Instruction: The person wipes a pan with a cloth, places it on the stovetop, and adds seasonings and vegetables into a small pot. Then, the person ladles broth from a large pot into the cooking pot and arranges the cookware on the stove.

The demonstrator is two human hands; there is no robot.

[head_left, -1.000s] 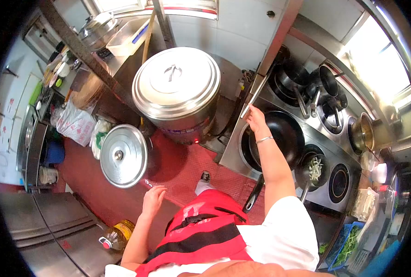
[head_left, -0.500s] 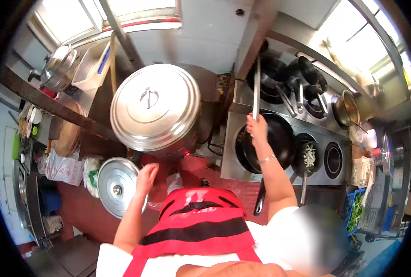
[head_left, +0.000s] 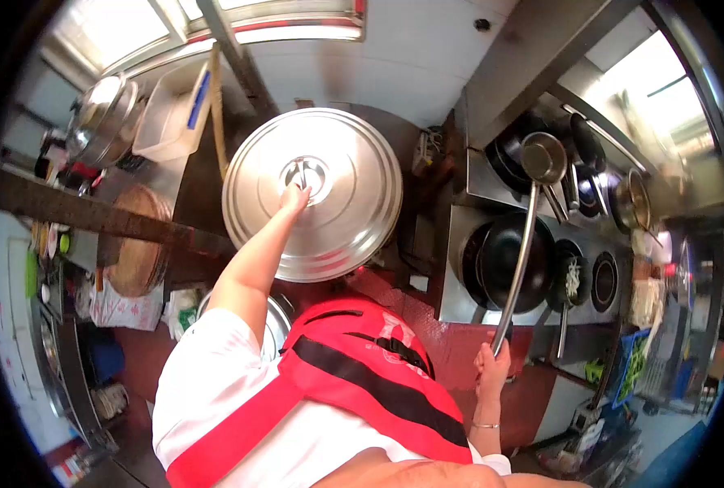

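My left hand (head_left: 295, 198) is closed on the handle of the wide metal lid (head_left: 346, 228), which covers the big stockpot; the pot's body is mostly hidden under it. Low on the right, my right hand (head_left: 493, 364) grips the end of a long-handled ladle (head_left: 525, 254). The ladle's deep metal bowl (head_left: 543, 157) points away from me, above the stove's back row. Its handle crosses in front of a large black wok (head_left: 533, 281).
A small pan (head_left: 572, 281) with pale sliced food sits right of the wok. Several pans stand behind it, and a metal basin (head_left: 627, 202) is at far right. On the left are a plastic tub (head_left: 167, 114) and a round chopping board (head_left: 138, 240). Another lid (head_left: 276, 325) lies low beside me.
My left hand has risen from beside me to the stockpot lid's handle. My right hand has drawn back toward me, and the ladle's bowl now shows over the stove.
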